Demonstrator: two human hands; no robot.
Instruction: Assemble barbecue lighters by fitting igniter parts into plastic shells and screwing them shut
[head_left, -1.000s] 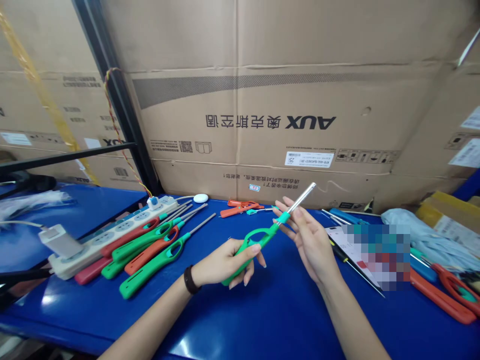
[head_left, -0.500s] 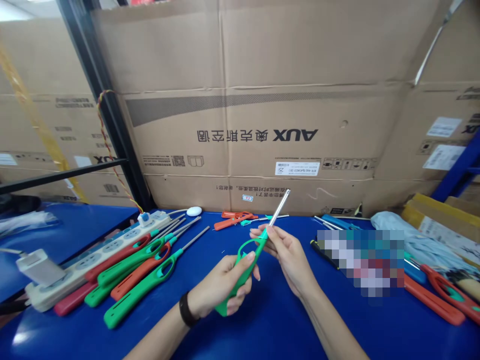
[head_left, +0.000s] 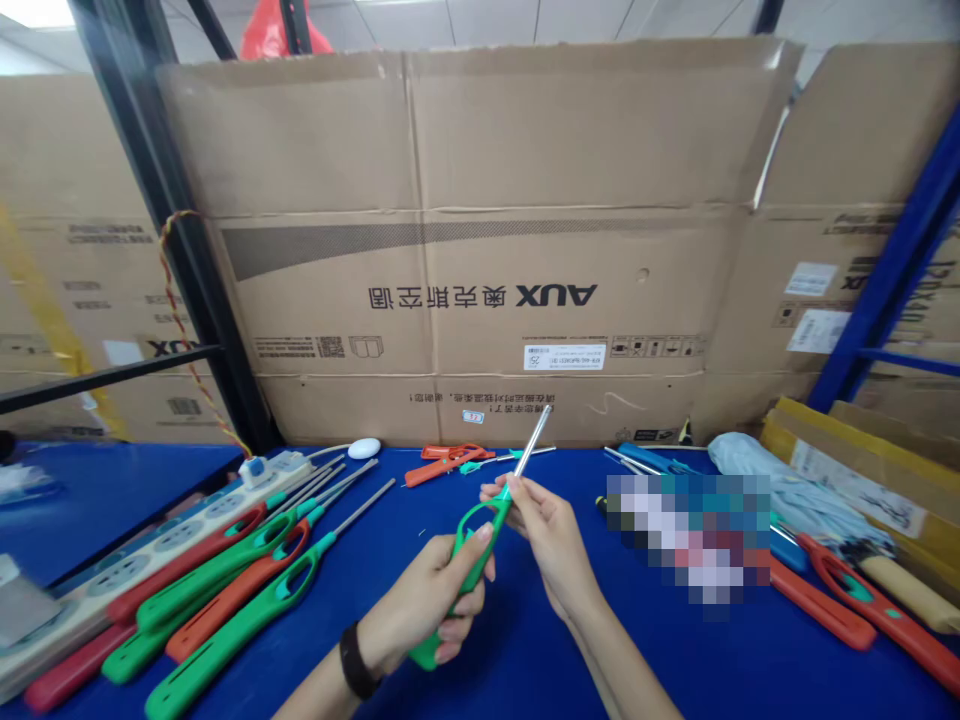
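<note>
A green long-nozzle lighter (head_left: 474,576) is held up over the table, its metal tube slanting up to the right. My left hand (head_left: 427,600), with a dark band at the wrist, wraps round the handle, thumb on the upper side. The fingers of my right hand (head_left: 551,535) close on the collar where the tube (head_left: 534,438) meets the handle. Part of the grip is hidden behind my fingers. To the left, several red, orange and green lighters lie in a slanted row, the nearest a green lighter (head_left: 232,620).
A white power strip (head_left: 124,575) runs behind the row. Orange lighter parts (head_left: 444,465) and a white oval object (head_left: 364,449) lie at the back. On the right are a pixelated patch, red-orange lighters (head_left: 821,605) and a pale blue bag (head_left: 772,480). A cardboard sheet (head_left: 480,130) stands behind.
The camera view has tilted up and turned slightly right, so the scene sits lower and further left. Both hands keep the same hold on the green lighter.
</note>
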